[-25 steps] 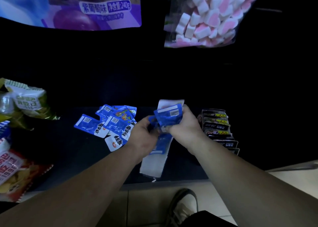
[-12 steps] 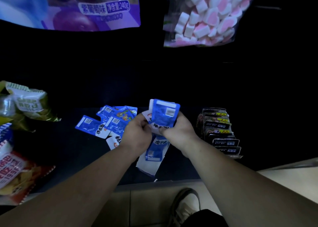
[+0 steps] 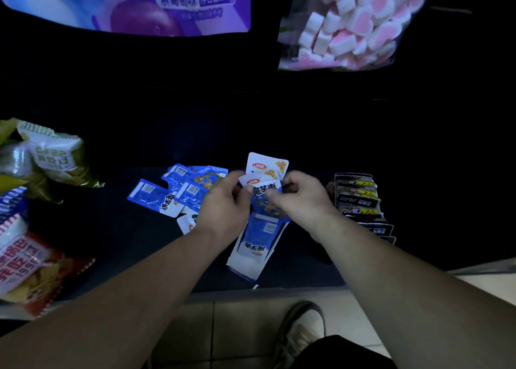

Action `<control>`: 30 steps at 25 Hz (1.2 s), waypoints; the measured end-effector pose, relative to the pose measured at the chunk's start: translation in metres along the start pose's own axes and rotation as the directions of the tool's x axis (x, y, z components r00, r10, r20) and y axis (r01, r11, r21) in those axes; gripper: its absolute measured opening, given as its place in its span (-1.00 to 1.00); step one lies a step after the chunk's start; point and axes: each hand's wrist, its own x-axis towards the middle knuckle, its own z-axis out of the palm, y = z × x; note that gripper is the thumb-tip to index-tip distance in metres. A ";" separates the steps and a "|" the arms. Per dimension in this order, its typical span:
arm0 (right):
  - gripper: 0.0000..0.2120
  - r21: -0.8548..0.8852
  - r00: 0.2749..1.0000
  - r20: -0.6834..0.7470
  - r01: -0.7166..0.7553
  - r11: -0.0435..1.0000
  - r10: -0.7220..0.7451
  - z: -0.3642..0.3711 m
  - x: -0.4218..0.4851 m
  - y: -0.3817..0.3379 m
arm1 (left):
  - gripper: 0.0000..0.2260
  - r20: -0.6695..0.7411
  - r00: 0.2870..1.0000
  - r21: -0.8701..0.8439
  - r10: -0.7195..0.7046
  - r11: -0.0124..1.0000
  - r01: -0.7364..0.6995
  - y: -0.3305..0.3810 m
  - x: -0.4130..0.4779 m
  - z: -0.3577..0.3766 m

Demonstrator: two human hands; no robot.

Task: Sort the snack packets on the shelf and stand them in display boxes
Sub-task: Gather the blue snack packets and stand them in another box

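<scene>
At the far left of the dark shelf (image 3: 111,229), a crinkled green-and-white snack bag (image 3: 53,156) lies tilted. Below it a red-and-white crisp bag (image 3: 30,268) rests at the shelf's front edge. Above them hangs a glossy purple grape-printed pouch (image 3: 178,8). Further right, loose blue-and-white flat foil packets (image 3: 178,192) lie scattered and overlapping on the shelf, several with the barcode side up. The left hand (image 3: 226,209) is just to their right and hides the nearest ones. Its thumb and curled fingers pinch the left edge of a small fanned stack of blue-and-white packets (image 3: 265,184), held above the shelf with the printed faces towards the camera. Under the stack lies a long blue-and-white carton (image 3: 255,245) reaching towards the shelf's front edge; in this dim light it seems to be a display box lying flat, though I cannot be sure. The right hand (image 3: 301,201) pinches the stack's right edge, fingers curled round it. Below, a pale shoe (image 3: 301,329) stands on the tiled floor. High at the right hangs a clear bag of pink-and-white marshmallows (image 3: 354,25). Beside the right wrist, a row of black foil packets (image 3: 360,203) stands upright, one behind another.
</scene>
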 end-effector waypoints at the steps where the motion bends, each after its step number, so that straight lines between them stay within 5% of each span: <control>1: -0.92 0.022 1.000 -0.002 0.009 1.000 -0.009 0.000 0.000 -0.004 | -0.87 -0.019 1.000 0.031 0.021 0.999 -0.020 -0.001 0.000 -0.001; 9: -0.81 -0.254 0.984 0.019 0.175 0.951 -0.176 -0.016 -0.004 0.003 | -0.86 -0.010 0.969 0.325 0.246 0.918 -0.229 0.002 0.003 -0.012; 13: -0.85 -0.324 0.975 -0.047 0.190 0.927 -0.217 -0.022 -0.006 0.010 | -0.84 0.059 0.998 0.100 0.000 0.995 -0.006 -0.002 -0.005 -0.009; 16: -0.88 -0.395 0.963 -0.100 0.194 0.898 -0.252 -0.026 -0.001 0.011 | -0.85 0.121 0.992 0.130 -0.027 0.991 0.011 -0.008 -0.006 -0.005; 20: -0.85 -0.434 0.995 0.000 0.091 0.897 -0.101 -0.025 -0.001 0.022 | -0.68 0.245 0.965 0.184 -0.093 0.982 0.048 -0.007 -0.011 -0.001; 25: -0.69 -0.392 0.958 0.095 -0.213 0.895 0.269 -0.019 -0.006 0.034 | -0.68 0.072 0.989 0.256 -0.126 0.961 0.104 -0.014 -0.014 -0.012; 28: -0.39 -0.492 0.993 -0.008 -0.105 0.864 0.116 -0.019 -0.001 0.033 | -0.84 0.204 0.973 0.319 -0.106 0.947 0.036 -0.029 -0.023 -0.014; 30: -0.43 -0.402 0.997 -0.004 -0.071 0.913 0.075 -0.015 0.003 0.028 | -0.90 0.295 0.954 0.369 -0.046 0.927 -0.070 -0.035 -0.028 -0.010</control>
